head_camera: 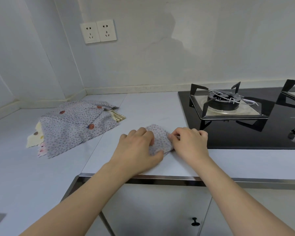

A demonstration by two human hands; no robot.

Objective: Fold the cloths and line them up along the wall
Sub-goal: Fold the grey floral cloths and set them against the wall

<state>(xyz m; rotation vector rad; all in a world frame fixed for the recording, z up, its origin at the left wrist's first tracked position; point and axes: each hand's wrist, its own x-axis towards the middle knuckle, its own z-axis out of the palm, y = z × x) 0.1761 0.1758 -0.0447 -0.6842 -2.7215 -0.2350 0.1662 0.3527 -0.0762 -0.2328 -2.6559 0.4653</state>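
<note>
Early in the task, by the look of it. One small dotted cloth [157,138] mid-fold near the desk [143,106] front edge, beside the gas hob [245,116], pinched by left hand [138,147] and right hand [191,142]. Unfolded cloth pile [75,125] left waiting; nothing lined along the wall [177,57] yet.

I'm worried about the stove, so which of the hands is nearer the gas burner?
Right. The right hand pinches the small dotted cloth just in front of the gas burner; the left hand holds the cloth's far side, farther left.
</note>
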